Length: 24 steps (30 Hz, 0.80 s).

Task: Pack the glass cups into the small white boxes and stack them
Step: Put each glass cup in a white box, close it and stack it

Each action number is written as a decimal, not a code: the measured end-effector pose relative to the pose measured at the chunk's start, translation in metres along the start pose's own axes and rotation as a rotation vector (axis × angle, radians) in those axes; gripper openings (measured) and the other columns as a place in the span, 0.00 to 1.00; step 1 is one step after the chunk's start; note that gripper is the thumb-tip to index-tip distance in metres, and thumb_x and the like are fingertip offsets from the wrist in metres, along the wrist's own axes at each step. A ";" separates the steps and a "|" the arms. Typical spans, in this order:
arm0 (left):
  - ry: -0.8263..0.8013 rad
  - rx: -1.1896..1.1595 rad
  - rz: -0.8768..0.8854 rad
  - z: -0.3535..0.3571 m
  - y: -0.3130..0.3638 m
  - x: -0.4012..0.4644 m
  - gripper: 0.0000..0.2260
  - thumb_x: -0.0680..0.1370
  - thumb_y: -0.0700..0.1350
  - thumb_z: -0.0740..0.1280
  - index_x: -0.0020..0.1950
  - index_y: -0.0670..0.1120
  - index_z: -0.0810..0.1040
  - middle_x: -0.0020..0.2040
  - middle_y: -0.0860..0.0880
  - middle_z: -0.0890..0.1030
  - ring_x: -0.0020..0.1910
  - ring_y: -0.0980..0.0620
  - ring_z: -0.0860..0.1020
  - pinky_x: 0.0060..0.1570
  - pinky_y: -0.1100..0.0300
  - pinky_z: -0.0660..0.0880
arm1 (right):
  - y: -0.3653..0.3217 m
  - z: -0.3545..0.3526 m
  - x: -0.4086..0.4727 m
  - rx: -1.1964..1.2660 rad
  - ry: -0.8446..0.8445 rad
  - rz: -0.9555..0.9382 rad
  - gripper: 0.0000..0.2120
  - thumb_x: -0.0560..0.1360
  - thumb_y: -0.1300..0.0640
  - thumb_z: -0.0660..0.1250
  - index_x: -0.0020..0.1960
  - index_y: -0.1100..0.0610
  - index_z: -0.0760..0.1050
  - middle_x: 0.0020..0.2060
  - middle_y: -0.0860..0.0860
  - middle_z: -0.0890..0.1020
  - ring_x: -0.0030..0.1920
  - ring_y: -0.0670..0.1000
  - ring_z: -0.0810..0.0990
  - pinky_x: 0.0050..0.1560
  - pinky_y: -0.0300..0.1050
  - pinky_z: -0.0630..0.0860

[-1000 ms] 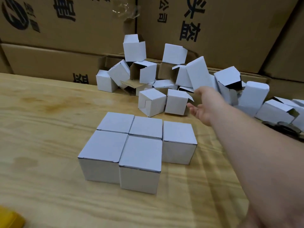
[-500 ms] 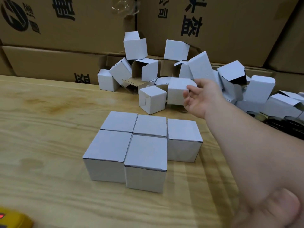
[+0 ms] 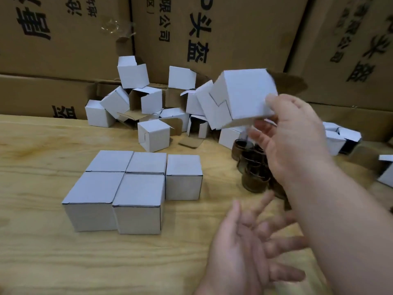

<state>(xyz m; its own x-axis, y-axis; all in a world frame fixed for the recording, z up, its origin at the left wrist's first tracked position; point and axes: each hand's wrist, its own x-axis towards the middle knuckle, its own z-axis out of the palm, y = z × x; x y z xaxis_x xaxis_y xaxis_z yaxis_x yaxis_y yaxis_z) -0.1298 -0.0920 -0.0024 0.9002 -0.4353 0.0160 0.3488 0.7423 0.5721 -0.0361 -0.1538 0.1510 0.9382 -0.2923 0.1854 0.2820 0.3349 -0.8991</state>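
My right hand [image 3: 291,143] holds a small white box [image 3: 242,99] up in the air, tilted, pinched at its lower right edge between thumb and fingers. Its brown open flap points to the back right. Below it, my left hand [image 3: 251,250] is open, palm up, with fingers spread and nothing in it. Several dark glass cups [image 3: 253,169] stand clustered on the table just left of my right wrist, partly hidden by it. Several closed white boxes [image 3: 138,184] sit packed side by side at the table's middle.
A loose pile of empty white boxes [image 3: 148,103] lies along the back of the wooden table [image 3: 42,241], against big brown cartons [image 3: 244,35]. More white boxes [image 3: 340,139] lie at the right edge.
My right hand took a white box from the pile and lifted it up toward me. My left hand has come into view from below, open. The camera has moved closer.
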 end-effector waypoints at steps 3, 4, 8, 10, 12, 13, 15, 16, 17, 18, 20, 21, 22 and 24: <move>0.141 0.047 0.175 0.010 0.014 -0.006 0.30 0.72 0.68 0.59 0.71 0.57 0.75 0.61 0.40 0.84 0.47 0.41 0.84 0.34 0.53 0.79 | 0.003 -0.050 -0.047 -0.090 -0.031 -0.102 0.20 0.72 0.52 0.70 0.63 0.47 0.71 0.43 0.44 0.87 0.39 0.47 0.86 0.36 0.47 0.83; 0.198 0.072 0.252 0.012 0.015 -0.005 0.30 0.71 0.67 0.59 0.69 0.57 0.76 0.60 0.41 0.85 0.47 0.41 0.84 0.35 0.52 0.78 | 0.008 -0.064 -0.059 -0.144 -0.040 -0.129 0.20 0.74 0.53 0.70 0.64 0.47 0.71 0.44 0.43 0.87 0.43 0.47 0.87 0.38 0.48 0.84; 0.381 0.248 0.425 0.015 0.008 -0.006 0.23 0.75 0.65 0.66 0.66 0.56 0.77 0.58 0.47 0.86 0.50 0.49 0.84 0.45 0.52 0.78 | 0.039 -0.105 -0.092 -0.274 -0.008 -0.201 0.09 0.78 0.59 0.70 0.54 0.46 0.79 0.44 0.43 0.86 0.43 0.44 0.85 0.37 0.40 0.81; 0.410 0.339 0.453 0.017 0.005 -0.007 0.25 0.73 0.62 0.68 0.68 0.56 0.75 0.59 0.49 0.86 0.53 0.52 0.85 0.47 0.56 0.79 | 0.057 -0.114 -0.103 -0.316 -0.010 -0.218 0.07 0.76 0.56 0.69 0.51 0.43 0.79 0.42 0.43 0.85 0.40 0.44 0.84 0.37 0.39 0.80; 0.402 0.406 0.465 0.014 0.001 -0.006 0.26 0.72 0.57 0.71 0.69 0.54 0.75 0.61 0.46 0.85 0.57 0.49 0.85 0.50 0.56 0.81 | 0.068 -0.117 -0.111 -0.347 -0.056 -0.215 0.09 0.74 0.53 0.67 0.51 0.40 0.77 0.42 0.42 0.84 0.41 0.45 0.84 0.38 0.38 0.78; 0.399 0.451 0.470 0.014 -0.001 -0.006 0.27 0.72 0.55 0.73 0.70 0.54 0.74 0.62 0.45 0.84 0.60 0.46 0.84 0.55 0.52 0.81 | 0.071 -0.118 -0.113 -0.373 -0.080 -0.232 0.10 0.74 0.54 0.67 0.51 0.40 0.76 0.43 0.41 0.84 0.41 0.45 0.84 0.39 0.37 0.78; 0.401 0.523 0.491 0.010 -0.004 -0.006 0.35 0.67 0.56 0.76 0.73 0.51 0.72 0.63 0.43 0.83 0.64 0.41 0.81 0.63 0.45 0.77 | 0.074 -0.118 -0.113 -0.458 -0.111 -0.291 0.09 0.75 0.54 0.67 0.52 0.40 0.75 0.43 0.39 0.83 0.43 0.44 0.83 0.41 0.35 0.78; 0.385 0.536 0.495 0.008 -0.005 -0.006 0.39 0.65 0.57 0.78 0.73 0.50 0.72 0.63 0.41 0.83 0.64 0.39 0.81 0.65 0.43 0.75 | 0.074 -0.119 -0.112 -0.500 -0.116 -0.313 0.09 0.75 0.53 0.67 0.52 0.40 0.75 0.44 0.39 0.83 0.45 0.43 0.83 0.43 0.36 0.79; 0.376 0.544 0.498 0.010 -0.006 -0.006 0.42 0.62 0.59 0.81 0.73 0.48 0.72 0.62 0.40 0.83 0.64 0.38 0.80 0.65 0.42 0.75 | 0.075 -0.120 -0.111 -0.534 -0.121 -0.336 0.08 0.76 0.52 0.67 0.52 0.41 0.75 0.45 0.39 0.82 0.48 0.44 0.82 0.46 0.40 0.80; 0.356 0.554 0.502 0.010 -0.007 -0.006 0.44 0.60 0.61 0.83 0.71 0.48 0.73 0.61 0.39 0.83 0.63 0.38 0.81 0.64 0.43 0.75 | 0.076 -0.121 -0.110 -0.560 -0.127 -0.380 0.07 0.76 0.52 0.68 0.51 0.41 0.75 0.46 0.39 0.81 0.50 0.45 0.82 0.49 0.44 0.80; 0.316 0.567 0.498 0.008 -0.007 -0.006 0.37 0.60 0.64 0.83 0.63 0.50 0.79 0.56 0.41 0.85 0.57 0.42 0.84 0.55 0.48 0.80 | 0.076 -0.123 -0.108 -0.578 -0.144 -0.495 0.04 0.77 0.53 0.68 0.50 0.45 0.78 0.46 0.40 0.80 0.52 0.47 0.80 0.50 0.44 0.78; 0.294 0.566 0.500 0.007 -0.007 -0.007 0.32 0.61 0.65 0.83 0.58 0.51 0.81 0.51 0.43 0.86 0.51 0.46 0.85 0.48 0.53 0.82 | 0.076 -0.123 -0.108 -0.577 -0.162 -0.533 0.04 0.77 0.53 0.67 0.49 0.48 0.80 0.46 0.41 0.80 0.52 0.48 0.80 0.50 0.44 0.77; 0.275 0.567 0.504 0.005 -0.006 -0.007 0.27 0.62 0.65 0.81 0.53 0.51 0.82 0.47 0.45 0.85 0.46 0.49 0.85 0.43 0.57 0.82 | 0.076 -0.123 -0.109 -0.577 -0.182 -0.553 0.07 0.77 0.53 0.66 0.48 0.51 0.82 0.45 0.42 0.80 0.52 0.48 0.79 0.50 0.44 0.77; 0.282 0.552 0.517 0.005 -0.006 -0.006 0.22 0.65 0.67 0.78 0.46 0.53 0.81 0.40 0.47 0.83 0.40 0.51 0.83 0.38 0.59 0.80 | 0.076 -0.123 -0.111 -0.582 -0.232 -0.557 0.11 0.79 0.51 0.64 0.46 0.53 0.84 0.43 0.44 0.80 0.51 0.47 0.78 0.50 0.46 0.76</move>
<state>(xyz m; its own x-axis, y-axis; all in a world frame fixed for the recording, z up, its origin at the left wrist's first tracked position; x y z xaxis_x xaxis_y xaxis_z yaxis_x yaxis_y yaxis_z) -0.1385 -0.0961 -0.0018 0.9699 0.0945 0.2242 -0.2430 0.4235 0.8727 -0.1432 -0.2063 0.0130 0.7280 -0.0656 0.6825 0.6273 -0.3379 -0.7016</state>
